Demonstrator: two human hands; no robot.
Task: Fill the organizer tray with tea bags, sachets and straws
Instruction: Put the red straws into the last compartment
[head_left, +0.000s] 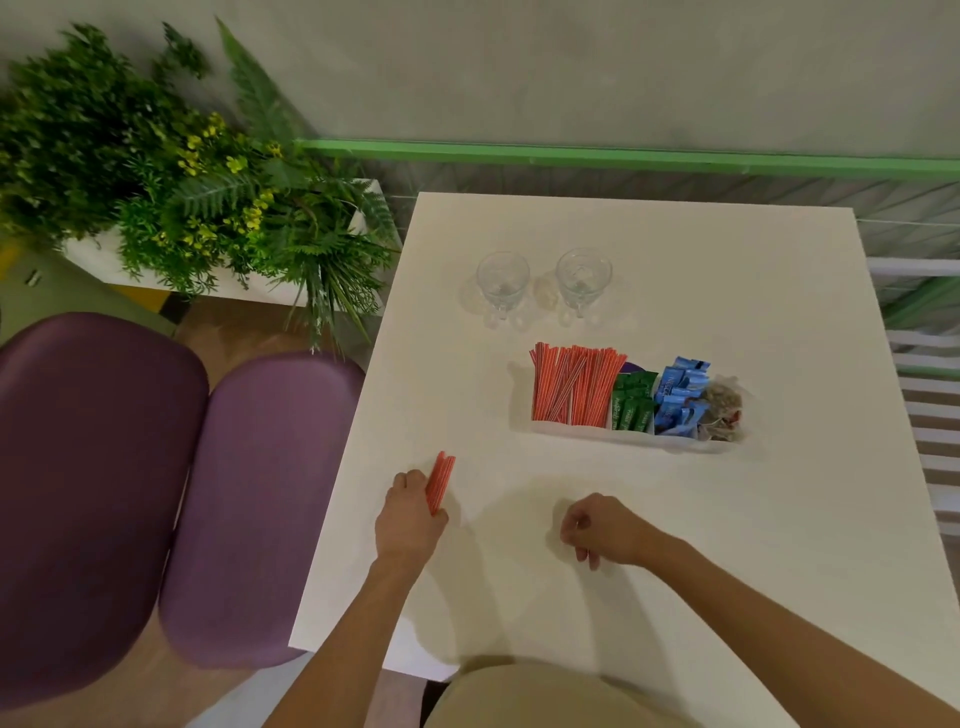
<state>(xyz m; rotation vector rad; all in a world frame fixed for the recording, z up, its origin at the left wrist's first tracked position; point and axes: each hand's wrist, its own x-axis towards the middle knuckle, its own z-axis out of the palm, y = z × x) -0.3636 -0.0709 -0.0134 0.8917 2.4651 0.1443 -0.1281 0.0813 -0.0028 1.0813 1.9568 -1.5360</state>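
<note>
We logged the left hand (413, 512) clamped on a small bundle of red straws (439, 482) at 8 o'clock on the white table (727, 545). The right hand (605, 527) hung curled, empty, at 6. The organizer tray (639, 434) sat at centre, holding straws, green sachets (632, 402), blue sachets (678, 397) and tea bags (722, 408).

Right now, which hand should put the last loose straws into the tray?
Left. The left hand already grips the small straw bundle, and the tray's straw compartment is at the organizer tray's left end. The right hand is loosely curled and appears empty.
</note>
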